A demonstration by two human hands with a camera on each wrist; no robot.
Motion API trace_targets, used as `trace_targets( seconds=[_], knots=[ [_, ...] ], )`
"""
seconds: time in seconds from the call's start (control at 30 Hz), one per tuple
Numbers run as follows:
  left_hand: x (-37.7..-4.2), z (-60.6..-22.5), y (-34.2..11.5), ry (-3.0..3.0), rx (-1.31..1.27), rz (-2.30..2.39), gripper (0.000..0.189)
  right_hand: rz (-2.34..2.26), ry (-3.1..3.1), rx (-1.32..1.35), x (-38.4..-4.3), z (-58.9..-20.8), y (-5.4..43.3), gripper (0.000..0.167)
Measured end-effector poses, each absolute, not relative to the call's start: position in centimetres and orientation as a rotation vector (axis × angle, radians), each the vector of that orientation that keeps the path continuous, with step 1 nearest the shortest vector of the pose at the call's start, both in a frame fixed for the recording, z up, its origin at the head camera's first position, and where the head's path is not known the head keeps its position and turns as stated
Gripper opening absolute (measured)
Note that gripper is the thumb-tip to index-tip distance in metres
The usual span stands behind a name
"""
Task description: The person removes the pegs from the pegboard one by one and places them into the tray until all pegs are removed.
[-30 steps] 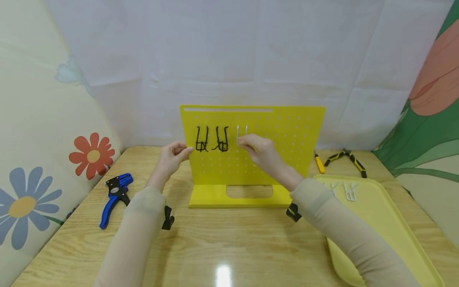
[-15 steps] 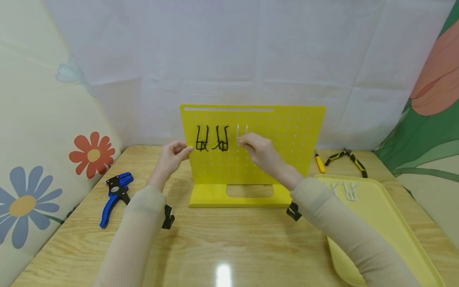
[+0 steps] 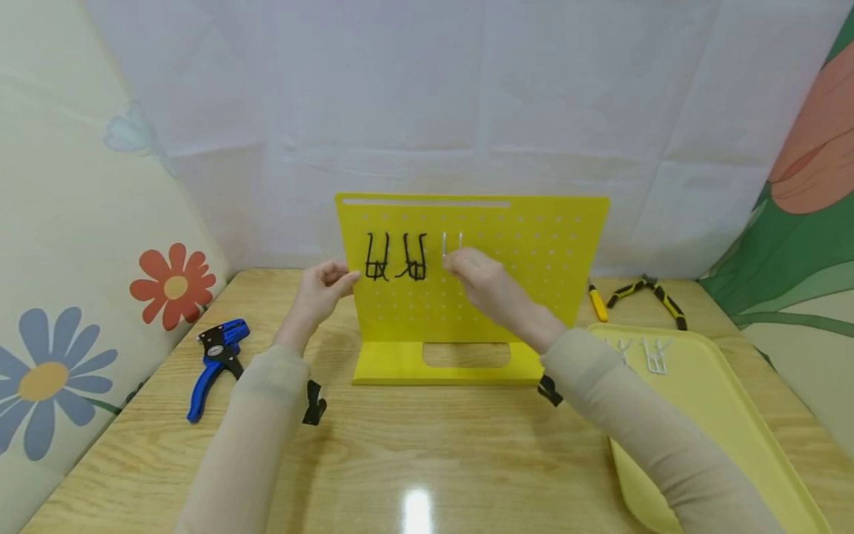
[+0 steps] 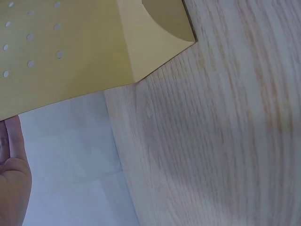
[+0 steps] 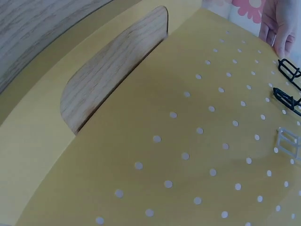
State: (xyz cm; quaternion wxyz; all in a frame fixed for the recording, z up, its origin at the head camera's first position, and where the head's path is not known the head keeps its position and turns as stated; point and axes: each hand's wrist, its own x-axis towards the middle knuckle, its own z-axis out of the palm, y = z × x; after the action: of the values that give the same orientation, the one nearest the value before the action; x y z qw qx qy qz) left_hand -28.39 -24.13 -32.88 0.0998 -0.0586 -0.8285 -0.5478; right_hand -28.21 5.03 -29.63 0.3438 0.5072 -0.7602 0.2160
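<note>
A yellow pegboard stands upright on its own base. My left hand pinches its left edge, thumb at the front; the left wrist view shows part of that hand at the board's rim. Two black wire hooks hang side by side on the board's left part. To their right, a white wire hook has its two prongs up at the holes. My right hand grips this hook's lower part, covering it in the head view. In the right wrist view the white hook's lower frame shows below the black ones.
On the right, a pale yellow tray bears two more white hooks. Behind it lie yellow-and-black pliers and a yellow-handled tool. A blue-and-black wire stripper rests at the left of the wooden table.
</note>
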Motion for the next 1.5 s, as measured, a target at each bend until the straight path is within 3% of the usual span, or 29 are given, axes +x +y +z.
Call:
trace_targets(
  seconds=[0.37, 0.6, 1.27, 1.5],
  knots=[
    [-28.4, -32.8, -24.7, -2.443, -0.18, -1.635, 0.024, 0.651, -1.714, 1.453, -25.8, -26.3, 3.2, 0.011],
    [-28.0, -32.9, -25.0, -2.458, -0.179, -1.634, 0.025, 0.747, -1.724, 1.46, -25.0, -26.5, 4.1, 0.013],
    [-28.0, -32.9, -24.6, -2.462, -0.171, -1.635, 0.03, 0.991, -1.772, 1.23, -23.3, -28.3, 11.0, 0.023],
    [-28.2, -32.8, -24.3, -2.471, -0.171, -1.633, 0.031, 1.296, -1.858, 1.091, -22.0, -29.3, 14.4, 0.02]
  ],
)
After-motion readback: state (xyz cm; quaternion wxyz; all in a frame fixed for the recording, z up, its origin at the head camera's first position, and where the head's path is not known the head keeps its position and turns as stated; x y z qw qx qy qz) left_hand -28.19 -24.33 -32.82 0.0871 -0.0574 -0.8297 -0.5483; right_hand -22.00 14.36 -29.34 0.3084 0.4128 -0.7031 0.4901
